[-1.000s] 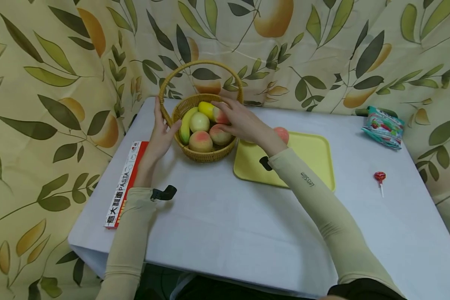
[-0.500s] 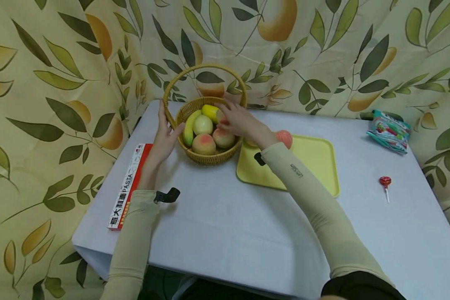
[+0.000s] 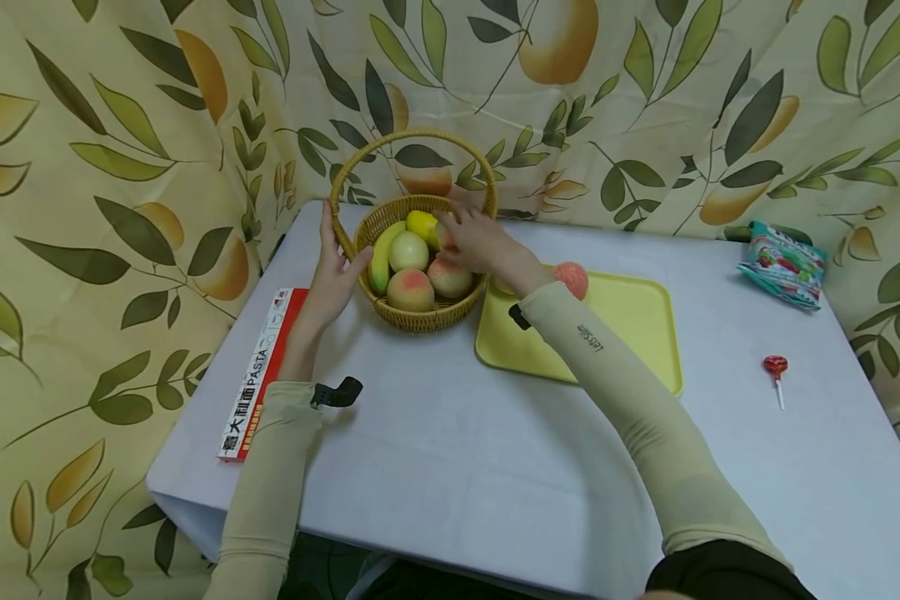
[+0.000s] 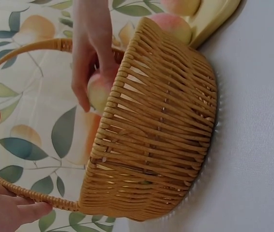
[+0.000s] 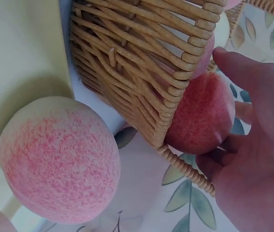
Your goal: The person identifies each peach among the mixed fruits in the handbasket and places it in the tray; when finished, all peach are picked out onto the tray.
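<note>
A round wicker basket (image 3: 420,319) with a tall arched handle (image 3: 408,133) stands at the back left of the table. Inside lie a banana (image 3: 381,262), a pale round fruit (image 3: 408,256), a yellow fruit (image 3: 422,225) and peaches (image 3: 411,292). My left hand (image 3: 333,279) steadies the basket's left side, its extended fingers against the foot of the handle and its thumb apart. At the right rim, my right hand (image 3: 487,246) grips a peach (image 5: 202,116) between thumb and fingers. In the head view those fingers mostly cover it.
Right of the basket, a yellow tray (image 3: 633,333) bears a pink peach (image 3: 572,279) and another partly hidden under the right wrist. A red and white pasta box (image 3: 262,375) lies at left. Far right are a teal snack bag (image 3: 783,265) and a red lollipop (image 3: 776,367).
The head view has shifted slightly. My right hand has edged left over the basket with the peach, which its fingers now cover more. My left hand stays at the handle.
</note>
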{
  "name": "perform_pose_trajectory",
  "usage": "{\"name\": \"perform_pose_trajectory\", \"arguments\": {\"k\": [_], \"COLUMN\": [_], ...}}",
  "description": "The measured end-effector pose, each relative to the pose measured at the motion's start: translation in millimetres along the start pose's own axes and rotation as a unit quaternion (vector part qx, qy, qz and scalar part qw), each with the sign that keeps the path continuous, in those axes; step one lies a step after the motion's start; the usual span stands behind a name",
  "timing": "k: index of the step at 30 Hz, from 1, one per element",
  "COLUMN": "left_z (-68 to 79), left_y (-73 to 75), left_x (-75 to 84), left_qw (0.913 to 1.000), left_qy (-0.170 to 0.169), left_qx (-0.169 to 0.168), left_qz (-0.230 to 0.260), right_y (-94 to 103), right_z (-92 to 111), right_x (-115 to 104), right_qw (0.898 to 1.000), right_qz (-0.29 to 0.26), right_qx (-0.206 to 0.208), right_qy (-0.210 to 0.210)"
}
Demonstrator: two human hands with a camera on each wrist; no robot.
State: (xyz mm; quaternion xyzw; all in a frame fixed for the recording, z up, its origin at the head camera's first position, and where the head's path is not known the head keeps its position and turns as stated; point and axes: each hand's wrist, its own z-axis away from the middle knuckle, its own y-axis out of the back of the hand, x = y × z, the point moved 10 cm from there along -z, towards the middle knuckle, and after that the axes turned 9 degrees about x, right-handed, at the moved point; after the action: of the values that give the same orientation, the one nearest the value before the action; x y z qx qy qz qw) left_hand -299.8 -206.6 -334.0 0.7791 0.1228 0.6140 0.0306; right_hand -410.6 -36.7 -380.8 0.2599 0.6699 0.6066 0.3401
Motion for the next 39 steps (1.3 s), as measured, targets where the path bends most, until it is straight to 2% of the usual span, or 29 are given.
{"name": "perform_pose_trajectory", "arguments": {"k": [5,13,21,28,35,39], "left_z": [0.9,0.2,0.8,2.6,4.2,3.3], "left_y": [0.4,-1.6,-0.4,-1.9,-4.4,-2.4], "left_x": [-0.9,0.7,0.3,2.8,1.5,2.1], "left_qw": [1.0,1.0,0.9999,0.9998,0.9997,0.9998], "left_qy": [0.001,-0.007,-0.009,-0.006,0.0,0.0], "left_qx": [-0.001,-0.004,-0.001,0.001,0.0,0.008], "left_qz": [0.0,-0.002,-0.01,-0.019,-0.025,-0.018], "right_y": [0.1,6.2,17.3,34.1,44.9,58.2], "right_z": [-1,3,17,41,71,96], "right_x": [-1,-8,-27,-32,-24,-16], "right_qw": [1.0,0.999,0.996,0.986,0.983,0.98], "right_qz": [0.012,0.039,-0.012,-0.077,-0.092,-0.104], "right_qx": [0.003,0.036,0.077,0.128,0.143,0.162], "right_qy": [-0.006,0.006,0.044,0.077,0.064,0.055]}}
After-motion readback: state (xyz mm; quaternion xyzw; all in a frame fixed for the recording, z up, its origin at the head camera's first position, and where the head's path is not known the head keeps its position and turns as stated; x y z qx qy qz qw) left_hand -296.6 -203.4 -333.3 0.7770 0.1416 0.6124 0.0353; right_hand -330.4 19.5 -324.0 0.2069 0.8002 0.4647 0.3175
